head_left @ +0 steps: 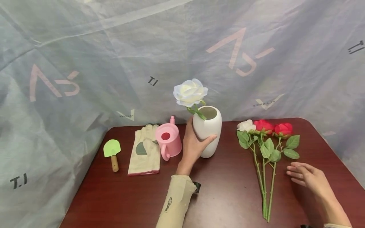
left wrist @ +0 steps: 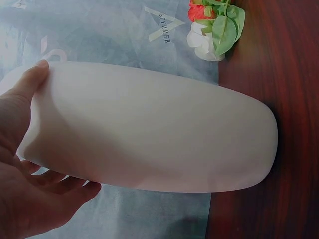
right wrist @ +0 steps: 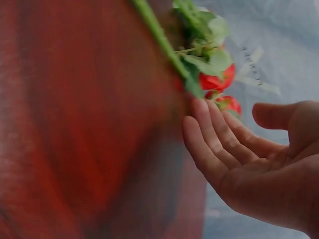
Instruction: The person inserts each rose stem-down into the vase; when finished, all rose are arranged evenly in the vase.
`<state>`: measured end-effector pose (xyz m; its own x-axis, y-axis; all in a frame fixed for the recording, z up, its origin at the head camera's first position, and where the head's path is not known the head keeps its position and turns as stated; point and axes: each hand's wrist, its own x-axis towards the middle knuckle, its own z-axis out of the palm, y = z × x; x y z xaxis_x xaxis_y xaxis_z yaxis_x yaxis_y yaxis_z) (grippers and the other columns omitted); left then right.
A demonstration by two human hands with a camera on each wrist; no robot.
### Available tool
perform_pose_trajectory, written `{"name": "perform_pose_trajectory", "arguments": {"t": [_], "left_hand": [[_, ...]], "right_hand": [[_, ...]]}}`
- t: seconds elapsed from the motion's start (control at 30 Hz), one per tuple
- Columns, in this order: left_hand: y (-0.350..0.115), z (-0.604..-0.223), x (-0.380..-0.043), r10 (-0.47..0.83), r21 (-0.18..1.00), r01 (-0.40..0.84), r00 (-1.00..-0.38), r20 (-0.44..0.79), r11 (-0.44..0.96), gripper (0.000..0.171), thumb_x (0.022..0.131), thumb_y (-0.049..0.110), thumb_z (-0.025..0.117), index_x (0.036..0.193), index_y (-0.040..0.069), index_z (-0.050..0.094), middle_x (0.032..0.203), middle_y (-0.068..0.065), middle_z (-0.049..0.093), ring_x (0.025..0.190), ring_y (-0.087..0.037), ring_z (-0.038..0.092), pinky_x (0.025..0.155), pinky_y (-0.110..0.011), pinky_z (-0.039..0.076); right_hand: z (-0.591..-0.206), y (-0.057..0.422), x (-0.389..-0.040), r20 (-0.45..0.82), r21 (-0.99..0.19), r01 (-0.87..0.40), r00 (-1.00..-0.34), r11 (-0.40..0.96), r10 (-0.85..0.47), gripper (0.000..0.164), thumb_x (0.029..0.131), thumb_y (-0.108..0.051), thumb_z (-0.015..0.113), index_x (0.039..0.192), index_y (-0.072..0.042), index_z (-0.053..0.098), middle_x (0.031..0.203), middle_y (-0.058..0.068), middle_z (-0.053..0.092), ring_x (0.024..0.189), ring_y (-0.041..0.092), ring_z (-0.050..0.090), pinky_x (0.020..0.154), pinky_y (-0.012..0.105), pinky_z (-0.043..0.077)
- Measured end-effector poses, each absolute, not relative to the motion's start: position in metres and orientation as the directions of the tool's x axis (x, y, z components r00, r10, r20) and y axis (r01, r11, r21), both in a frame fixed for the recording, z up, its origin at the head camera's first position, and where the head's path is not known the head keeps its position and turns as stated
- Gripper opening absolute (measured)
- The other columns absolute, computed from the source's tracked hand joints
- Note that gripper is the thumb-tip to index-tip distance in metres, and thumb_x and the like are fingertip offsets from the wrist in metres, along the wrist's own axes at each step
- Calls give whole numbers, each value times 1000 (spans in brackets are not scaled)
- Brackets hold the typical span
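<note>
A tall white vase (head_left: 209,133) stands upright on the table, one white rose (head_left: 190,92) leaning out over its left rim. My left hand (head_left: 194,147) grips the vase from the left, with the thumb across its front and the fingers round the far side; in the left wrist view the vase (left wrist: 154,129) fills the middle. My right hand (head_left: 310,179) holds nothing, its fingers extended and slightly bent just right of the loose roses. Those are a white rose (head_left: 246,126) and two red roses (head_left: 283,129), lying with their green stems (head_left: 264,186) toward me.
Left of the vase stands a pink watering can (head_left: 172,142), close against a pair of cream gloves (head_left: 145,155). Farther left lies a small green trowel (head_left: 112,148) with a wooden handle. A grey printed sheet (head_left: 128,57) hangs behind the dark red table (head_left: 128,199).
</note>
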<state>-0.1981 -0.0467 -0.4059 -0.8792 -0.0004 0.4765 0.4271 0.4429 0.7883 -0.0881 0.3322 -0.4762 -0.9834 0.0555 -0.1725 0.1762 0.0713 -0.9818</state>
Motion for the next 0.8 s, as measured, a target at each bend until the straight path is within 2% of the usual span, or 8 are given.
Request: {"name": "perform_pose_trajectory", "arguments": {"t": [0.07, 0.17, 0.27, 0.4, 0.53, 0.63, 0.7, 0.8], "left_hand": [[-46, -406, -198, -1, 786, 428, -878, 478, 447, 95, 65, 44, 82, 141, 19, 31, 130, 5, 47, 107, -12, 51, 90, -35, 43], [-45, -405, -199, -5, 785, 425, -878, 478, 451, 95, 64, 43, 82, 141, 19, 31, 129, 4, 48, 107, -12, 51, 89, -36, 43], [-45, -405, -199, -6, 788, 419, -882, 472, 451, 95, 64, 43, 82, 141, 19, 31, 129, 4, 48, 107, -12, 51, 89, -35, 43], [-45, -405, -199, -4, 794, 419, -883, 469, 441, 95, 65, 43, 82, 141, 19, 31, 130, 4, 47, 108, -11, 51, 90, -35, 42], [-46, -405, -199, -5, 798, 420, -884, 468, 432, 95, 64, 42, 82, 141, 19, 31, 129, 4, 48, 107, -11, 51, 90, -35, 42], [-46, -405, -199, -5, 798, 423, -882, 470, 430, 95, 64, 41, 83, 141, 19, 31, 129, 4, 48, 107, -10, 51, 90, -34, 42], [-47, -405, -199, -3, 798, 421, -884, 468, 431, 95, 64, 41, 82, 141, 19, 31, 129, 5, 48, 107, -10, 50, 90, -33, 42], [-47, -406, -199, -3, 797, 420, -884, 467, 434, 95, 65, 41, 82, 142, 20, 30, 129, 6, 48, 107, -10, 51, 90, -33, 42]], "right_hand": [[-482, 331, -89, -199, -966, 204, -979, 156, 49, 28, 101, -21, 38, 113, -3, 55, 92, -8, 67, 81, 8, 65, 69, 30, 53], [-486, 325, -95, -218, -935, 226, -974, 275, 62, 42, 101, -20, 37, 121, 17, 42, 95, 3, 67, 80, 7, 65, 69, 32, 53], [-485, 318, -104, -232, -901, 240, -970, 362, 67, 48, 100, -20, 38, 123, 23, 36, 98, 17, 65, 79, 8, 64, 70, 33, 53], [-481, 310, -110, -245, -831, 255, -966, 495, 86, 46, 98, -21, 45, 114, 21, 46, 93, 22, 65, 74, 12, 65, 65, 32, 53], [-480, 298, -113, -199, -682, 231, -972, 694, 127, 43, 90, -36, 59, 86, 7, 63, 68, 7, 64, 59, 14, 59, 55, 31, 50], [-480, 292, -115, -124, -555, 187, -982, 810, 141, 39, 83, -42, 65, 67, -7, 61, 56, -4, 53, 53, 15, 49, 50, 32, 40], [-479, 290, -117, -101, -522, 180, -984, 834, 149, 34, 82, -38, 67, 66, -8, 59, 53, -4, 50, 52, 16, 47, 51, 34, 36], [-477, 293, -116, -129, -546, 215, -977, 810, 172, 27, 81, -30, 68, 74, -4, 63, 56, -3, 57, 52, 16, 54, 53, 37, 40]]}}
